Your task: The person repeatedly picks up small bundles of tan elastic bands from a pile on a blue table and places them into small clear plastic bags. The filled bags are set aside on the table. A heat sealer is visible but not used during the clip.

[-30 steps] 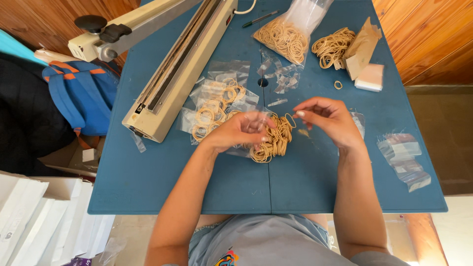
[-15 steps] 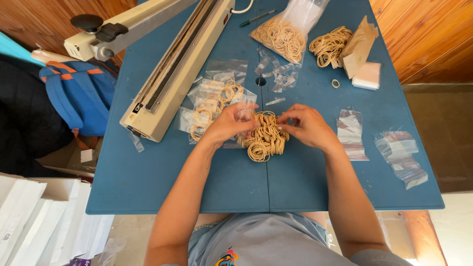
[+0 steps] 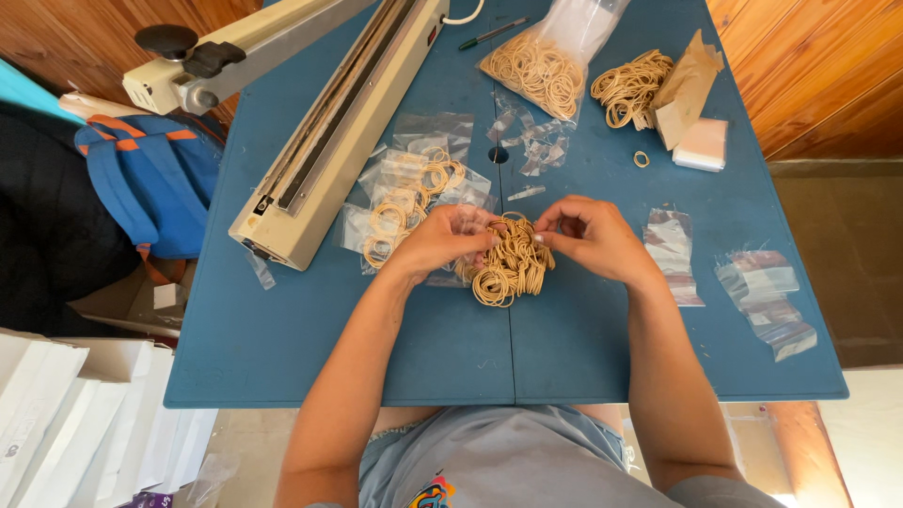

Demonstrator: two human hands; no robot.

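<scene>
A: Materials at centre?
B: Heap of tan rubber bands (image 3: 511, 263), thin loops, tangled, lying on the blue desk (image 3: 282, 348) near its middle seam. Left hand (image 3: 442, 240) and right hand (image 3: 593, 235) meet over the heap; fingers of both are drawn together at the tips, pinching bands at its top.

A: Around it?
B: Left of the hands, small clear plastic bags filled with bands (image 3: 409, 193), glossy and crinkled. Right, flat empty bags (image 3: 673, 243) and a second stack (image 3: 767, 299) near the desk's right edge. At the far edge, a large open bag of bands (image 3: 541, 66) and a loose band pile (image 3: 630, 87).

A: Free room?
B: Bare desk along the near edge. A long cream heat sealer (image 3: 329, 141) lies diagonally at left.

A: Surroundings?
B: Wood-panelled walls; a blue backpack (image 3: 150, 183) beside the desk.
</scene>
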